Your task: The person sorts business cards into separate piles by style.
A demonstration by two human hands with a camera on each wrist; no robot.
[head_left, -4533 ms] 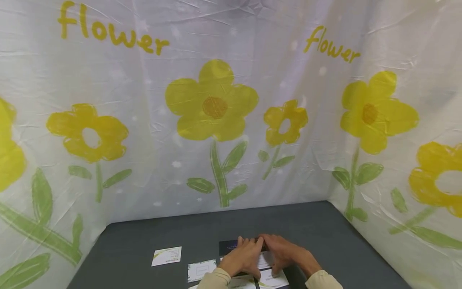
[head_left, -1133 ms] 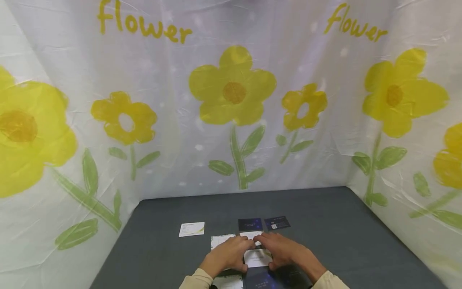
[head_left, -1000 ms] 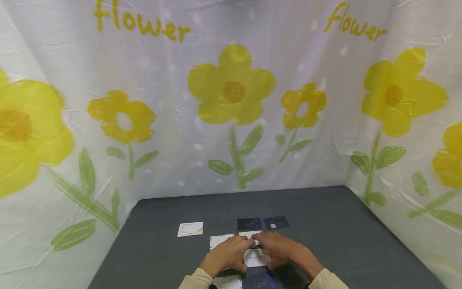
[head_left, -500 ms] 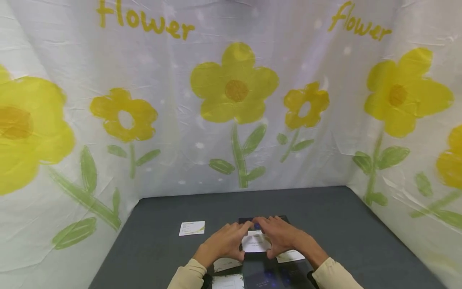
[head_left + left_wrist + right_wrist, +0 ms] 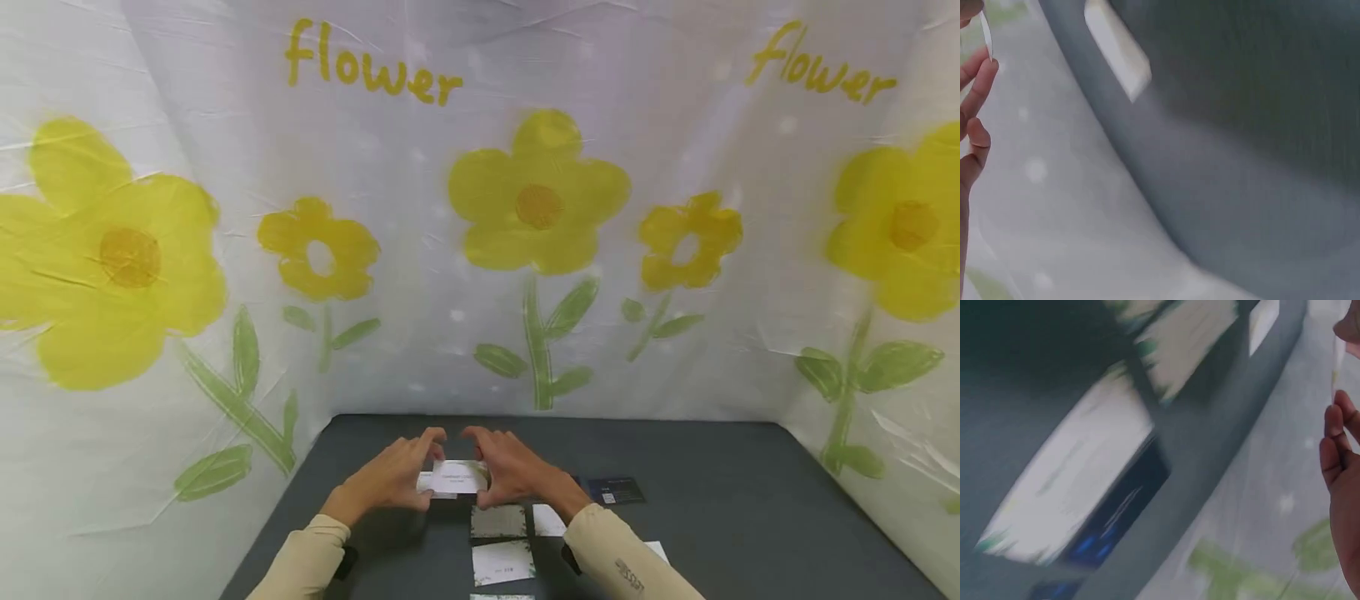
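Note:
Between both hands a white business card (image 5: 460, 477) is held up above the table. My left hand (image 5: 390, 475) grips its left side and my right hand (image 5: 513, 467) its right side, with thumbs below and fingers above. The wrist views show the card nearly edge-on, a thin white strip at my left fingertips (image 5: 986, 72) and right fingertips (image 5: 1339, 403). Behind the held card in the head view, a second white card (image 5: 425, 482) lies on the table, partly covered.
Loose cards lie on the dark table (image 5: 720, 475): a shaded floral-edged card (image 5: 498, 522), a white one (image 5: 503, 563) nearer, another white one (image 5: 549, 521) and a dark blue one (image 5: 615, 490) at right. My right forearm hides some. A flower-printed curtain (image 5: 420, 333) encloses the table.
Over the last half second both hands have moved left, carrying the white card from the card rows towards the lone card at the left. The head view has turned right relative to the scene's left side.

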